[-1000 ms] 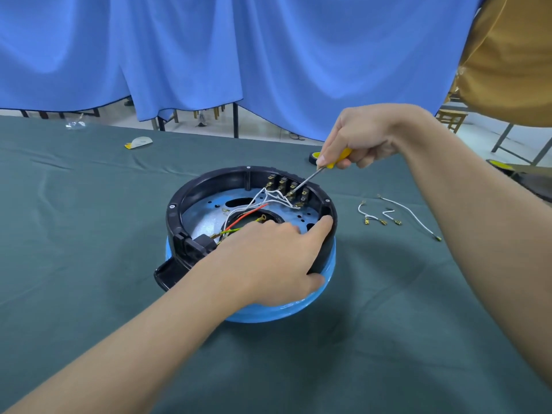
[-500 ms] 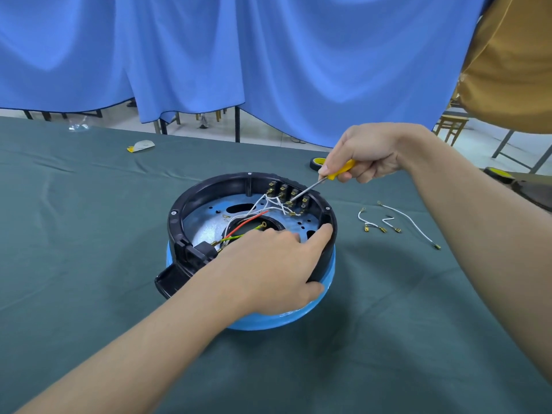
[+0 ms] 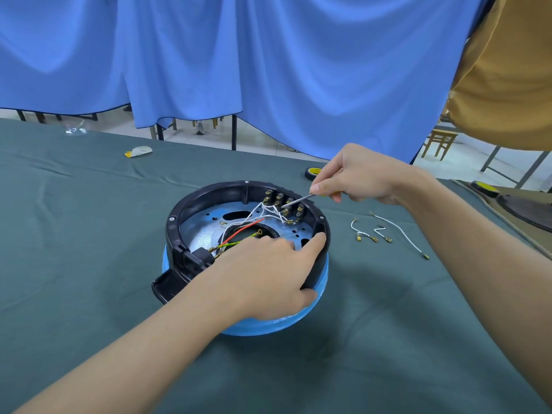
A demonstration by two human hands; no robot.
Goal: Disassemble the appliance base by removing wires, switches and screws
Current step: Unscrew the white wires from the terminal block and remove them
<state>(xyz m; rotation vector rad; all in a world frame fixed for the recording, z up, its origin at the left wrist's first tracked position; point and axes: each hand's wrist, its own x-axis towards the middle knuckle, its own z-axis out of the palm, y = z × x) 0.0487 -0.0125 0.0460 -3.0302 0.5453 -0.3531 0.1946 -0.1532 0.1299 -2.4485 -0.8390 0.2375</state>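
The round appliance base [image 3: 191,210], black-rimmed over a blue shell, lies upside down on the green cloth. Inside it, white wires [image 3: 268,212] run to a row of brass-tipped switches [image 3: 283,201] at the far rim, and a red wire [image 3: 245,230] and a yellow-green wire cross the middle. My left hand [image 3: 268,273] grips the near right rim, thumb outside, fingers over the edge. My right hand [image 3: 358,174] holds a screwdriver [image 3: 298,200], its metal tip at the switches; the handle is mostly hidden in my fist.
Several loose white wires [image 3: 385,231] with brass terminals lie on the cloth to the right of the base. A black and yellow tape roll [image 3: 312,173] sits behind my right hand. A white scrap [image 3: 139,151] lies far left. A person in a mustard shirt [image 3: 507,85] stands at the right.
My right hand has dropped lower and nearer, laying the screwdriver flatter so its yellow handle is now almost hidden. The tip stays at the switches. My left hand keeps its hold on the rim.
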